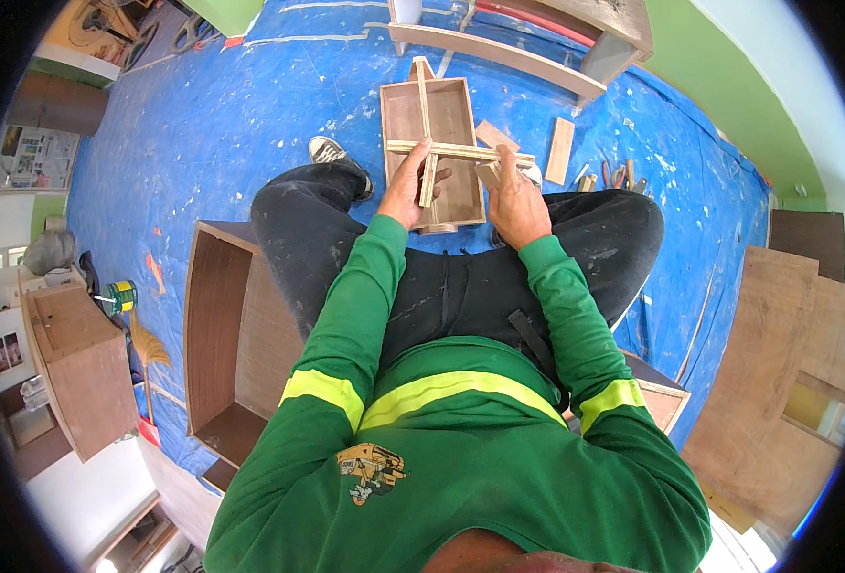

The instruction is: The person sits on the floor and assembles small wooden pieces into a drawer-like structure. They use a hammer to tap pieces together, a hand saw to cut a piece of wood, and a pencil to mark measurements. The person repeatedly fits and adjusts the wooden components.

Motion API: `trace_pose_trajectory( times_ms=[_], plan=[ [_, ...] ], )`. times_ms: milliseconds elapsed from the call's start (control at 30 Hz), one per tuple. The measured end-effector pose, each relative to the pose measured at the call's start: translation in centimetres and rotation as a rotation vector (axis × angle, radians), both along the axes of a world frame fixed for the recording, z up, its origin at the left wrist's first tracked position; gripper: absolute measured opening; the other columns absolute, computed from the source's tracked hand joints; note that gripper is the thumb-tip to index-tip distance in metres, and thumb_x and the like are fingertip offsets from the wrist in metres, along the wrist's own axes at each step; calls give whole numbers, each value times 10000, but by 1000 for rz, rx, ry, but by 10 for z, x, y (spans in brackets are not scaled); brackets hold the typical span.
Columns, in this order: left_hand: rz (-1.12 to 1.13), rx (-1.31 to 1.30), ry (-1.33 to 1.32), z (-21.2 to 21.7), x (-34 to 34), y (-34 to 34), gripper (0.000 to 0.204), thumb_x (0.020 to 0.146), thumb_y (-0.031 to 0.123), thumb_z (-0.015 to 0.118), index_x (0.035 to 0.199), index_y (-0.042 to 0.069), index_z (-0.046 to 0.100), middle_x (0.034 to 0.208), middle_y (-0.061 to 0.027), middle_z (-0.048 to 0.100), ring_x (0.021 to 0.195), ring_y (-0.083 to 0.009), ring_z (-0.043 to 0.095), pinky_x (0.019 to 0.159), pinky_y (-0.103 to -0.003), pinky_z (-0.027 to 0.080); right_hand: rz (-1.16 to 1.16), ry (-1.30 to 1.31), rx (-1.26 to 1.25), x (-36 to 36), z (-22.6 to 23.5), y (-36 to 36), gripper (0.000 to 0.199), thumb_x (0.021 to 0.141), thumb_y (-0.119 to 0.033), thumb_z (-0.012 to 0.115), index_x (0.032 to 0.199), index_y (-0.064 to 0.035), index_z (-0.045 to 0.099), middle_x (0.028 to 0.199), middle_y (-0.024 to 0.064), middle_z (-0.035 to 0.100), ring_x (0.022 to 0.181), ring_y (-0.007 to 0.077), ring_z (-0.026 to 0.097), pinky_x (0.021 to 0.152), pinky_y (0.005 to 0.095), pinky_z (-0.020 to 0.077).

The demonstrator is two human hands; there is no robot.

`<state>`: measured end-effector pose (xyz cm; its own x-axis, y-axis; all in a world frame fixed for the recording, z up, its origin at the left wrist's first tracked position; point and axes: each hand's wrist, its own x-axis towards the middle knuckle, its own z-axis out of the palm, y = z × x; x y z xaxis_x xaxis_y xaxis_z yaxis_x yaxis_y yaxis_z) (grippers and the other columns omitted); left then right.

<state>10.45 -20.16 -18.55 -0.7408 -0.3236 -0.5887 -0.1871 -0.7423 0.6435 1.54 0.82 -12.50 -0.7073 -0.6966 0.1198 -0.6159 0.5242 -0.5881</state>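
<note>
Between my knees sits a shallow wooden box [470, 107] with an upright pointed end piece [422, 67] at its far end. Over it I hold a plywood strip [460, 151] running crosswise, with a shorter strip [429, 181] pointing back toward me from it. My left hand [403, 195] is closed around the strip near its left part, thumb on top. Toward the right end, my right hand [520, 208] grips the same strip, its index finger laid across it. A small wood block [487, 175] shows beside my right fingers. Whether the strips are joined to the box cannot be told.
Loose boards [560, 151] and several hand tools [618, 178] lie right of the box on blue sheeting [250, 115]. A wooden frame [499, 53] stands ahead. An open cabinet box [222, 325] is left of my leg, a broom [145, 344] beyond; plywood panels [757, 344] stand right.
</note>
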Motion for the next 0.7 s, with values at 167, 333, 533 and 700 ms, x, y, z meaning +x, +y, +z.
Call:
trace_pose_trajectory(
  times_ms=[167, 333, 533, 700],
  plan=[
    [120, -94, 38, 7, -10, 26, 506, 957, 578, 793, 1210, 162, 656, 1044, 17, 651, 954, -170, 725, 609, -297, 513, -107, -33, 46, 2, -3, -5, 778, 945, -63, 653, 1606, 46, 256, 1108, 358, 724, 1028, 526, 715, 863, 604, 569],
    [208, -78, 51, 10, -19, 38, 528, 962, 595, 781, 1263, 187, 633, 1062, 29, 635, 941, -160, 699, 614, -306, 515, -174, -79, 28, 5, 16, -23, 845, 951, -98, 691, 1620, 58, 198, 1132, 404, 695, 1020, 559, 698, 871, 593, 568],
    [275, -26, 78, 5, -23, 50, 648, 988, 647, 722, 1401, 161, 609, 1224, -17, 655, 1040, -204, 639, 817, -383, 566, -173, -37, -126, 13, -6, -40, 670, 916, -94, 718, 1461, 80, 369, 1168, 405, 664, 1057, 560, 675, 896, 590, 556],
    [331, 16, 124, 4, -28, 57, 565, 962, 496, 837, 1269, 96, 581, 1069, -37, 657, 925, -188, 683, 775, -369, 608, -268, -86, -161, 8, -14, -38, 481, 893, -77, 703, 1301, 61, 491, 1182, 372, 626, 1129, 566, 632, 960, 620, 516]
  ],
)
